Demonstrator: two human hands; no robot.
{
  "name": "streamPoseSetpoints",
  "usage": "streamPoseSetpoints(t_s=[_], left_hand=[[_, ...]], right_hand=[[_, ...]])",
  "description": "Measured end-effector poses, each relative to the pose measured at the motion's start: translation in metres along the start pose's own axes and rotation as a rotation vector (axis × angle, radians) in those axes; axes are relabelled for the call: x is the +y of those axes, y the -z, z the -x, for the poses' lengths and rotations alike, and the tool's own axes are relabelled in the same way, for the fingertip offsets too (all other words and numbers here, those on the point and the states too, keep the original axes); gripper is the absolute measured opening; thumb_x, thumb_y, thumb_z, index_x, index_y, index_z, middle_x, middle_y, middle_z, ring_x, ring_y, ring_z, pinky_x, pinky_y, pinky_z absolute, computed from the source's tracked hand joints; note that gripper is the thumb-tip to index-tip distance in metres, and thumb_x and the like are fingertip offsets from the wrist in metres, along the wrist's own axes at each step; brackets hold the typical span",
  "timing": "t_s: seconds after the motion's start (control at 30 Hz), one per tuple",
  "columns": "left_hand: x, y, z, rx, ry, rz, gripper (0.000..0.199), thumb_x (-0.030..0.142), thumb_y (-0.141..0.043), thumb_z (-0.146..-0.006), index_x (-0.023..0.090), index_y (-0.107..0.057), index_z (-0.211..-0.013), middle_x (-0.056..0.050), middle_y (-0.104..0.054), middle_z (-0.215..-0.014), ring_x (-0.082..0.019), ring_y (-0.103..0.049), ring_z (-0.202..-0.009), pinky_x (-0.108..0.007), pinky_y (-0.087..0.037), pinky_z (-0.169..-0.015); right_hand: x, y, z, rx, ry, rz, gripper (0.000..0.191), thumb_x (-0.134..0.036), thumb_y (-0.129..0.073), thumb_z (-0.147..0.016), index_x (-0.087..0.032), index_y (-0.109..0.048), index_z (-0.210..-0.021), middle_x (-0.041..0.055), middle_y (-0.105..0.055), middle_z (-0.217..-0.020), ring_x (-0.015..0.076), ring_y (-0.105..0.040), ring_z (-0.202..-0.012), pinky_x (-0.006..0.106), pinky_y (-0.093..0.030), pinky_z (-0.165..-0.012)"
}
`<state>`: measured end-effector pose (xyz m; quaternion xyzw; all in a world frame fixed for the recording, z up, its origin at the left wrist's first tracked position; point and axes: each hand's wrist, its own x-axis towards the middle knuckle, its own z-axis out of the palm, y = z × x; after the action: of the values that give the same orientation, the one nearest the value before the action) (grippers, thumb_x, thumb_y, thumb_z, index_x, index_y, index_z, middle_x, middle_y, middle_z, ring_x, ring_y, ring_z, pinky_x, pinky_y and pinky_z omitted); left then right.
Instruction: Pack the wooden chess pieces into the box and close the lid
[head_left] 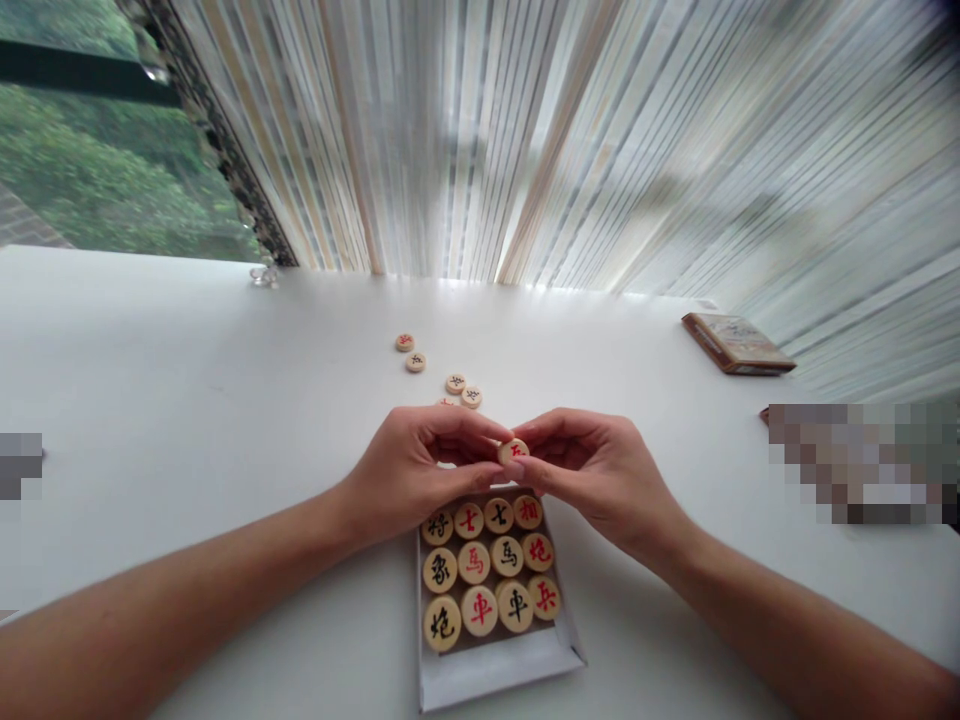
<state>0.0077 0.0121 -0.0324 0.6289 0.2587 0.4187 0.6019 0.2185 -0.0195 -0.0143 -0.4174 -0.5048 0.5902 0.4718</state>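
Note:
A round wooden Chinese chess piece (513,453) with a red character is pinched at the fingertips of both hands, above the far edge of an open box. My left hand (409,455) grips it from the left side. From the right, my right hand (596,460) has thumb and fingers on it too. Below them the white cardboard box (499,685) holds rows of upright-facing chess pieces (474,563) with red and black characters. My left hand partly covers the box's far left corner. Just beyond the hands, loose chess pieces (471,397) lie scattered, one red one partly hidden.
On the white table (225,400), a flat brown-edged box (739,342) lies at the far right. Nearer on that side, another object (855,470) is blurred out by blocks. A striped curtain (465,140) hangs along the back, beside a window (105,160). Clear ornaments (264,275) sit at the table's far edge.

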Motion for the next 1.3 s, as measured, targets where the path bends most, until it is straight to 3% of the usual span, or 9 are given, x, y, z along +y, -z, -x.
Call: streamPoseSetpoints(t_s=[0.17, 0.3, 0.53, 0.7, 0.9, 1.1, 1.3], left_hand=[[0.001, -0.0001, 0.001, -0.031, -0.189, -0.209, 0.018, 0.01, -0.085, -0.087, 0.012, -0.083, -0.105, -0.006, -0.086, -0.093, -0.014, -0.083, -0.082, -0.017, -0.068, -0.079], [0.0023, 0.0011, 0.0011, -0.049, -0.262, -0.281, 0.018, 0.007, -0.084, -0.087, 0.012, -0.083, -0.104, -0.005, -0.085, -0.092, -0.013, -0.082, -0.081, -0.017, -0.068, -0.079], [0.0009, 0.0009, 0.0007, 0.007, -0.22, -0.172, 0.022, 0.005, -0.084, -0.086, 0.014, -0.083, -0.107, -0.005, -0.086, -0.096, -0.015, -0.084, -0.086, -0.018, -0.069, -0.082], [-0.0008, 0.0008, -0.0008, 0.062, -0.148, -0.077, 0.023, 0.008, -0.088, -0.083, 0.014, -0.084, -0.105, -0.006, -0.086, -0.097, -0.017, -0.085, -0.086, -0.018, -0.07, -0.081], [0.0014, -0.0016, 0.0002, 0.044, -0.115, -0.085, 0.023, 0.009, -0.086, -0.085, 0.014, -0.085, -0.107, -0.007, -0.087, -0.098, -0.018, -0.085, -0.085, -0.019, -0.071, -0.077], [0.0006, -0.0019, 0.0011, -0.02, -0.213, -0.2, 0.027, 0.005, -0.082, -0.086, 0.014, -0.084, -0.112, -0.007, -0.087, -0.099, -0.016, -0.084, -0.087, -0.019, -0.07, -0.081], [0.0014, -0.0008, -0.0003, -0.056, -0.263, -0.266, 0.025, 0.008, -0.084, -0.085, 0.013, -0.083, -0.11, -0.007, -0.085, -0.095, -0.015, -0.082, -0.08, -0.021, -0.069, -0.075]], right_hand=[[-0.0006, -0.0005, 0.0016, 0.025, -0.005, 0.052, 0.027, -0.022, -0.105, -0.062, -0.019, -0.087, -0.082, 0.0045, -0.084, -0.077, 0.0131, -0.076, -0.066, 0.018, -0.063, -0.063], [-0.0027, -0.0012, 0.001, 0.009, -0.028, 0.023, 0.024, -0.024, -0.104, -0.065, -0.018, -0.087, -0.08, 0.0036, -0.081, -0.072, 0.0105, -0.07, -0.061, 0.016, -0.057, -0.056], [-0.0001, 0.0041, -0.0008, -0.041, -0.021, -0.019, 0.021, -0.035, -0.096, -0.08, -0.021, -0.09, -0.093, 0.0047, -0.081, -0.076, 0.0113, -0.07, -0.067, 0.021, -0.059, -0.065], [0.0038, 0.0044, 0.0003, -0.048, -0.063, -0.097, 0.027, -0.03, -0.098, -0.077, -0.024, -0.089, -0.102, 0.0062, -0.085, -0.091, 0.0141, -0.076, -0.078, 0.024, -0.064, -0.073], [0.0027, 0.0004, 0.0002, -0.022, -0.081, -0.097, 0.033, -0.024, -0.104, -0.065, -0.022, -0.087, -0.093, 0.0046, -0.085, -0.091, 0.0151, -0.08, -0.081, 0.024, -0.067, -0.076], [0.0008, -0.0012, -0.0003, 0.001, -0.12, -0.115, 0.04, -0.022, -0.109, -0.053, -0.019, -0.082, -0.083, 0.0012, -0.083, -0.078, 0.0129, -0.078, -0.071, 0.02, -0.064, -0.069], [-0.0017, -0.0017, 0.0003, 0.004, -0.122, -0.087, 0.037, -0.025, -0.109, -0.053, -0.018, -0.081, -0.076, 0.0027, -0.082, -0.074, 0.014, -0.076, -0.064, 0.022, -0.063, -0.062]])
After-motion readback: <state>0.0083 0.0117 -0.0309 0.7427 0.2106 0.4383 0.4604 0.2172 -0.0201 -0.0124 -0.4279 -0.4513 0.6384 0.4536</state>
